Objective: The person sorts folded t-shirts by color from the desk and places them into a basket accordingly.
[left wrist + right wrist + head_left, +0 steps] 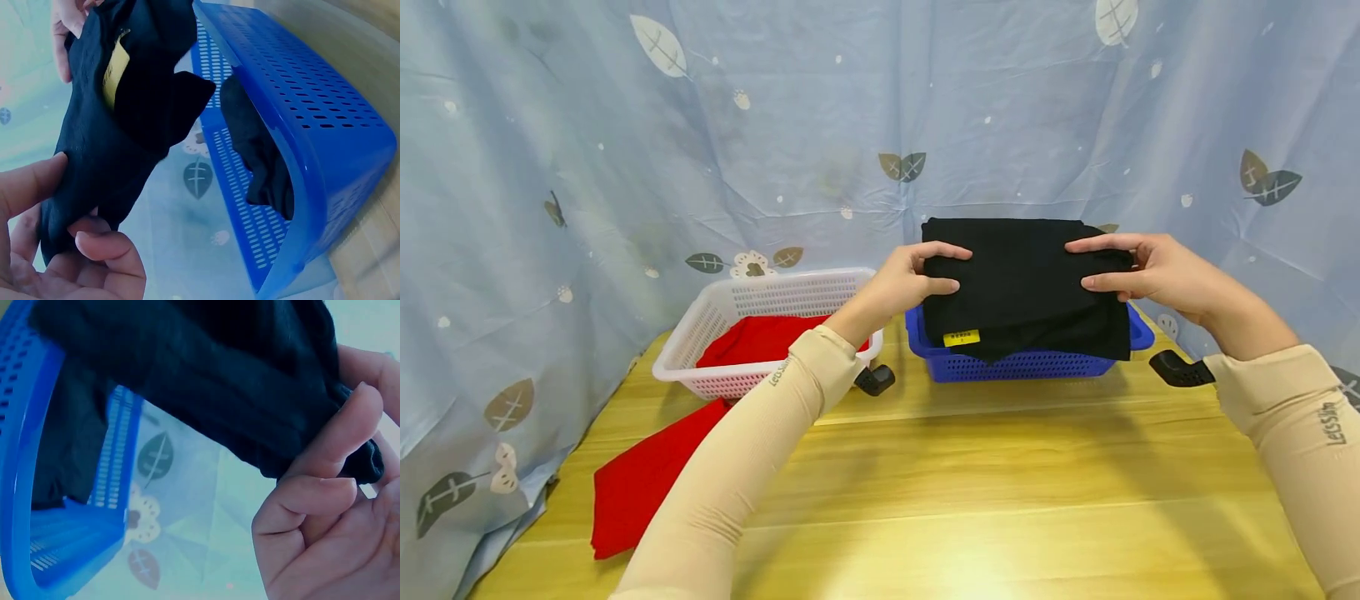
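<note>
In the head view, the black cloth hangs by its two sides above the blue basket, the left hand pinching one edge and the right hand the opposite one, thumbs and forefingers towards the wearer; its yellow tag shows at the lower left. Its thin, drooping lower edge suggests something light and soft, unlikely to break and not very slippery, but apt to sag or unfold between the grips. In the left wrist view, that hand's fingers are curled round a layered end, where several layers bunch together, and more black fabric lies inside the basket. In the right wrist view, the fingers close on the other end near its corner; whether the cloth touches the rim I cannot tell. Both ends seem the right places to hold, each pinch best taking every layer so that none slides loose.
</note>
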Demonstrator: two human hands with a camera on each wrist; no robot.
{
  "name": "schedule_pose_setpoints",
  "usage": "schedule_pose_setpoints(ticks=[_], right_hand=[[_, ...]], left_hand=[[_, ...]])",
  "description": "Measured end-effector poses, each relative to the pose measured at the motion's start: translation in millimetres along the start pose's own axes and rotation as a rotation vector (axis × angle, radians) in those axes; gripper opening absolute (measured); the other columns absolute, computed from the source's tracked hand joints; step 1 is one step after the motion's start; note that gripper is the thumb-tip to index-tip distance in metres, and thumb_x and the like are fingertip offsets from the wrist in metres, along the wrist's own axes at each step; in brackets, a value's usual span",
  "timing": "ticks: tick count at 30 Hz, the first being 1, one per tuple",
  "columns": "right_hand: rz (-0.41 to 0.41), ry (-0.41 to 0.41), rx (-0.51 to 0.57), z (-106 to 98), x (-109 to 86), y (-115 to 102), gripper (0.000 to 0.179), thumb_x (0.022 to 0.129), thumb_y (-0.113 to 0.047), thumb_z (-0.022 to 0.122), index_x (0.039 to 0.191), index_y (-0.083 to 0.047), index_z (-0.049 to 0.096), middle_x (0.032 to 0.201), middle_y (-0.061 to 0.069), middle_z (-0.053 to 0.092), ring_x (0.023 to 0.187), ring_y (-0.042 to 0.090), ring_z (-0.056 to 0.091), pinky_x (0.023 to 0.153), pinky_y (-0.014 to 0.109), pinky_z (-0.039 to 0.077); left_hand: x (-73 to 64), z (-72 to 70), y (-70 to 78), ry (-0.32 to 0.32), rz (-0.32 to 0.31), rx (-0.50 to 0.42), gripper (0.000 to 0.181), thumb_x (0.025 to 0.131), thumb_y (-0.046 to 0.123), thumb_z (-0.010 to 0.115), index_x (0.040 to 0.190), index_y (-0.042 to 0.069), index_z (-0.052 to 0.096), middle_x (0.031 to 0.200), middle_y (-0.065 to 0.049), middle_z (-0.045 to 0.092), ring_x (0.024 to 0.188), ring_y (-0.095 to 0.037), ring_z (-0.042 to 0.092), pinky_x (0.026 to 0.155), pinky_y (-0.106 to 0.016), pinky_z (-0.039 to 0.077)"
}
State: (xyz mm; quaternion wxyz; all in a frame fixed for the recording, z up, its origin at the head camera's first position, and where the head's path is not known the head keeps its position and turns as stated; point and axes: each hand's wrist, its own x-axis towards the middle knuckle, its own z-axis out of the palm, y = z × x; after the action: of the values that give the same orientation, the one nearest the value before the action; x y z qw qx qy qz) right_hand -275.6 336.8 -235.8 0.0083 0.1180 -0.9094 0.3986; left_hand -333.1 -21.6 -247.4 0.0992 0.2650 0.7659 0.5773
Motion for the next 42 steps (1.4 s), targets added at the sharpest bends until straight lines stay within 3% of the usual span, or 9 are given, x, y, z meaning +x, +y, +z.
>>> schedule_pose_setpoints(ticks=[4, 12, 19, 22, 27, 30, 35, 38, 42], right_hand=[[0.033, 0.022, -0.023, -7.0, 8.5, 6.4, 0.057, 0.102, -0.036, 0.075, 0.156, -0.035, 0.055, 0.106, -0.006, 0.052, 0.076, 0.022, 0.054, 0.079, 0.026, 0.052], [-0.004, 0.056, -0.012, 4.1, 32.4, 21.5, 0.058, 0.105, -0.033, 0.072, 0.159, -0.024, 0.053, 0.165, 0.002, 0.038, 0.074, 0.017, 0.057, 0.074, 0.026, 0.05], [0.037, 0.048, -0.013, 15.0, 45.1, 34.4, 0.057, 0.107, -0.03, 0.069, 0.16, -0.02, 0.051, 0.168, 0.013, 0.036, 0.082, 0.013, 0.06, 0.075, 0.027, 0.051], [0.061, 0.035, -0.029, 18.4, 49.2, 39.3, 0.057, 0.107, -0.029, 0.069, 0.16, -0.019, 0.052, 0.17, 0.015, 0.034, 0.085, 0.015, 0.06, 0.076, 0.028, 0.051], [0.082, 0.003, -0.078, 23.6, 55.4, 47.9, 0.056, 0.107, -0.026, 0.069, 0.16, -0.016, 0.052, 0.175, 0.02, 0.027, 0.096, 0.021, 0.06, 0.08, 0.031, 0.051], [0.085, -0.02, -0.075, 28.2, 58.1, 51.5, 0.057, 0.106, -0.025, 0.07, 0.159, -0.015, 0.052, 0.175, 0.021, 0.026, 0.098, 0.024, 0.06, 0.08, 0.032, 0.051], [0.097, -0.049, -0.07, 36.6, 59.1, 58.8, 0.056, 0.105, -0.023, 0.071, 0.157, -0.012, 0.054, 0.147, 0.024, 0.053, 0.086, 0.022, 0.058, 0.069, 0.032, 0.05], [0.111, -0.077, -0.086, 39.4, 59.7, 63.6, 0.056, 0.106, -0.022, 0.07, 0.157, -0.01, 0.053, 0.127, 0.022, 0.057, 0.083, 0.022, 0.056, 0.065, 0.034, 0.049], [0.125, -0.109, -0.109, 39.9, 60.3, 68.0, 0.055, 0.107, -0.02, 0.067, 0.158, -0.008, 0.05, 0.137, 0.024, 0.052, 0.089, 0.025, 0.057, 0.066, 0.035, 0.05]], left_hand=[[19.4, 9.5, -6.1, 0.038, -0.012, 0.002, 0.041, 0.099, 0.004, 0.074, 0.136, 0.021, 0.074, 0.13, -0.009, 0.076, 0.107, -0.023, 0.076, 0.094, -0.034, 0.063], [43.3, 24.6, -22.8, 0.24, -0.029, 0.177, 0.041, 0.095, 0.002, 0.075, 0.129, 0.025, 0.079, 0.156, -0.002, 0.06, 0.151, -0.021, 0.048, 0.12, -0.045, 0.048], [55.5, 37.0, -32.6, 0.301, -0.149, 0.31, 0.04, 0.096, 0.008, 0.077, 0.127, 0.032, 0.078, 0.158, -0.001, 0.058, 0.13, -0.023, 0.054, 0.099, -0.038, 0.052], [59.4, 40.3, -37.1, 0.298, -0.17, 0.348, 0.039, 0.096, 0.008, 0.076, 0.128, 0.03, 0.078, 0.157, -0.003, 0.059, 0.12, -0.025, 0.056, 0.093, -0.037, 0.052], [62.7, 44.3, -47.1, 0.269, -0.193, 0.383, 0.038, 0.096, 0.007, 0.076, 0.129, 0.025, 0.077, 0.159, -0.007, 0.058, 0.129, -0.027, 0.059, 0.106, -0.042, 0.054], [61.3, 44.3, -52.0, 0.246, -0.193, 0.427, 0.038, 0.096, 0.006, 0.076, 0.129, 0.023, 0.077, 0.16, -0.009, 0.057, 0.128, -0.027, 0.058, 0.103, -0.04, 0.053], [61.4, 47.6, -58.1, 0.192, -0.19, 0.534, 0.042, 0.094, 0.004, 0.074, 0.132, 0.022, 0.075, 0.161, -0.01, 0.056, 0.132, -0.026, 0.056, 0.096, -0.036, 0.051], [62.4, 49.7, -60.6, 0.16, -0.203, 0.574, 0.044, 0.094, 0.003, 0.073, 0.134, 0.021, 0.073, 0.162, -0.009, 0.054, 0.142, -0.027, 0.053, 0.104, -0.038, 0.052], [64.2, 50.1, -61.8, 0.115, -0.219, 0.634, 0.048, 0.094, 0.004, 0.073, 0.139, 0.02, 0.071, 0.161, -0.008, 0.055, 0.139, -0.026, 0.054, 0.105, -0.036, 0.053]])
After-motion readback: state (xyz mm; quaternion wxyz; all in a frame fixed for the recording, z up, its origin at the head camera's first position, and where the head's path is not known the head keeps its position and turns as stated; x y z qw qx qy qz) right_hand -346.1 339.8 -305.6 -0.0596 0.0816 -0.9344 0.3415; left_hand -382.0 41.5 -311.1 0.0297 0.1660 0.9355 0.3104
